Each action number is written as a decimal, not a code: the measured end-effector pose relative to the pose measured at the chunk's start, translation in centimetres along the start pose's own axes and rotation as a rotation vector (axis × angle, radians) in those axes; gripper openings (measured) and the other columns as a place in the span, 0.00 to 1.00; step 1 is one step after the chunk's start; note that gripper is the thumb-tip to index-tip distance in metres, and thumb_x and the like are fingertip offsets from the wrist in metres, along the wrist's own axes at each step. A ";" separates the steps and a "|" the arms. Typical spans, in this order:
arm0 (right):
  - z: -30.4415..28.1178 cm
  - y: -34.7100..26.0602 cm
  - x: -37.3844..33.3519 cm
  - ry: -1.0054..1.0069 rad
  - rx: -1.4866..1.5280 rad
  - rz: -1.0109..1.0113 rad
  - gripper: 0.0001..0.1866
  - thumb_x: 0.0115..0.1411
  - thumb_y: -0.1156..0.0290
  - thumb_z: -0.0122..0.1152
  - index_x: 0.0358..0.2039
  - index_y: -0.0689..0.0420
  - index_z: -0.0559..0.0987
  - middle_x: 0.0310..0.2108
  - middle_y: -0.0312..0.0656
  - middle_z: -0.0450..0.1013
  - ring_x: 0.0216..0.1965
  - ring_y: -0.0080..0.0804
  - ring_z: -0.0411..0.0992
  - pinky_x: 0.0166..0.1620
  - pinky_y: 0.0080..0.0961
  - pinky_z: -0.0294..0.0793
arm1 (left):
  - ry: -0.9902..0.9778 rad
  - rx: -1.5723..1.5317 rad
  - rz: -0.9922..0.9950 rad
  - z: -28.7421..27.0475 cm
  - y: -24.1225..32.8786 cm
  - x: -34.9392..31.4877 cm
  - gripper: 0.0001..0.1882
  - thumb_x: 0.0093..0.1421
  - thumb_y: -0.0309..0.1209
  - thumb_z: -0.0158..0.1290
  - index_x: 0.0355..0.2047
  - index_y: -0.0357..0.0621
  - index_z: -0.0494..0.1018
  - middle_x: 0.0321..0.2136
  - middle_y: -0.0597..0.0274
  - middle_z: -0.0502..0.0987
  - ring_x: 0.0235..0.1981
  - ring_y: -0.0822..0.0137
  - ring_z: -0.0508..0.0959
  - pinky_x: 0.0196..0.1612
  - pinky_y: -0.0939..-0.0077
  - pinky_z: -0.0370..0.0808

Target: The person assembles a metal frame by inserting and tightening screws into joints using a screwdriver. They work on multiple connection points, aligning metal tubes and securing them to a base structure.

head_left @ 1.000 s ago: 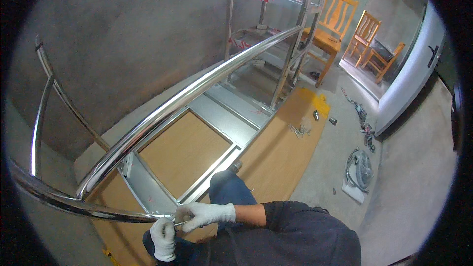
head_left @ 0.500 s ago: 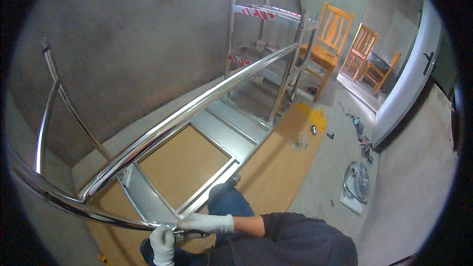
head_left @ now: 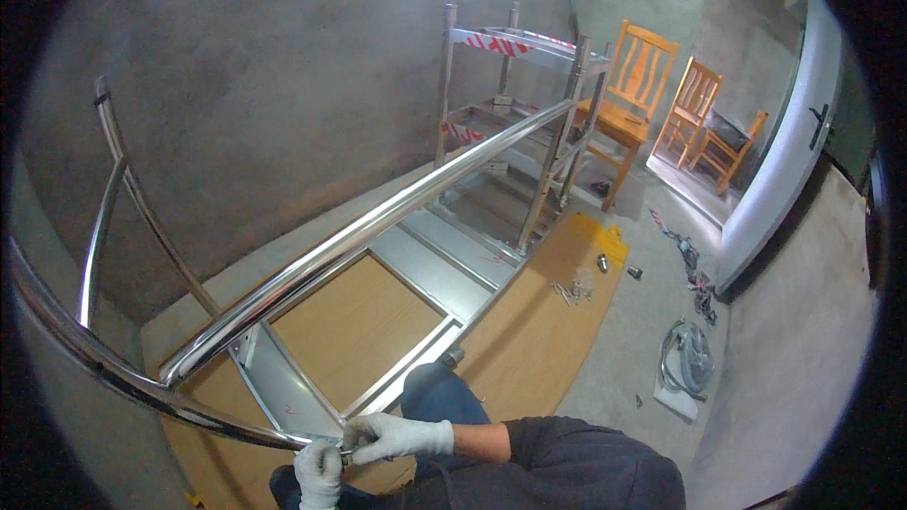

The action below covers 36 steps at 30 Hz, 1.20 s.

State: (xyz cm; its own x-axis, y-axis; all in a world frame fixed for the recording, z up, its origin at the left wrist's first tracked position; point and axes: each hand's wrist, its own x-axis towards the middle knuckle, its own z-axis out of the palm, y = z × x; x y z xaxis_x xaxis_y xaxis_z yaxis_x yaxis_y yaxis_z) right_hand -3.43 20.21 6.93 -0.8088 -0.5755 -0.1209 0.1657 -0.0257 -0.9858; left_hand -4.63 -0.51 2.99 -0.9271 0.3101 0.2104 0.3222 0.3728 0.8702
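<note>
My left hand (head_left: 318, 477), in a white work glove, is closed beside the end of a curved chrome tube (head_left: 189, 408). My right hand (head_left: 395, 437), gloved the same way, pinches near the left fingers with its fingertips together. A small dark and metallic piece (head_left: 346, 457) shows between the two hands, too small to name. Both hands are at the near corner of a silvery metal frame (head_left: 293, 400), which lies over brown board. A long, thick chrome tube (head_left: 378, 222) runs from the curved tube toward the far end of the frame.
At the far end stands a metal rack (head_left: 520, 49) with red-striped tape. Wooden chairs (head_left: 642, 71) stand beside a white door (head_left: 789, 161). Loose bolts (head_left: 570, 293) lie on the cardboard (head_left: 510, 340); a coiled grey hose (head_left: 682, 359) lies on the floor. My bent knee (head_left: 436, 391) is beside the frame.
My right hand has turned and risen slightly, its fingertips now closer to the left hand. The dark tool seen below it earlier no longer shows plainly. The camera view has tilted up slightly.
</note>
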 end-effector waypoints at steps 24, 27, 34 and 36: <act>0.1 1.3 0.8 0.008 0.042 -0.035 0.19 0.58 0.55 0.55 0.35 0.60 0.73 0.22 0.29 0.65 0.21 0.14 0.62 0.20 0.12 0.60 | 0.060 -0.062 0.003 -0.7 2.2 0.4 0.14 0.57 0.34 0.48 0.19 0.36 0.66 0.16 0.64 0.66 0.19 0.71 0.67 0.24 0.72 0.63; -0.2 2.1 0.8 -0.040 0.184 0.106 0.18 0.57 0.55 0.55 0.34 0.60 0.73 0.23 0.30 0.66 0.22 0.15 0.63 0.21 0.14 0.61 | 0.000 -0.056 0.004 -0.8 1.4 0.4 0.14 0.57 0.34 0.47 0.20 0.37 0.66 0.16 0.65 0.65 0.20 0.72 0.65 0.24 0.74 0.62; 0.6 1.7 1.0 0.115 -0.025 -0.192 0.18 0.53 0.60 0.59 0.34 0.64 0.73 0.26 0.36 0.71 0.31 0.25 0.67 0.36 0.22 0.67 | 0.044 -0.085 -0.014 -0.6 0.8 0.1 0.17 0.57 0.39 0.48 0.19 0.37 0.65 0.16 0.65 0.63 0.20 0.72 0.63 0.24 0.74 0.60; 0.2 2.1 0.9 0.021 0.110 -0.070 0.19 0.53 0.58 0.59 0.35 0.64 0.73 0.25 0.36 0.71 0.30 0.24 0.67 0.34 0.22 0.67 | 0.016 -0.059 -0.006 -0.8 1.2 0.2 0.18 0.57 0.41 0.48 0.19 0.37 0.65 0.16 0.65 0.64 0.20 0.71 0.63 0.24 0.74 0.60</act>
State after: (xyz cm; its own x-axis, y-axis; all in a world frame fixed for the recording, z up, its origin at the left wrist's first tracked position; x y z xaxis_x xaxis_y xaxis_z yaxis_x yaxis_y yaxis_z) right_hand -3.73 19.46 4.76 -0.8323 -0.5516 -0.0559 0.1683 -0.1554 -0.9734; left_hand -4.58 -0.72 4.38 -0.9321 0.2940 0.2117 0.3052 0.3224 0.8961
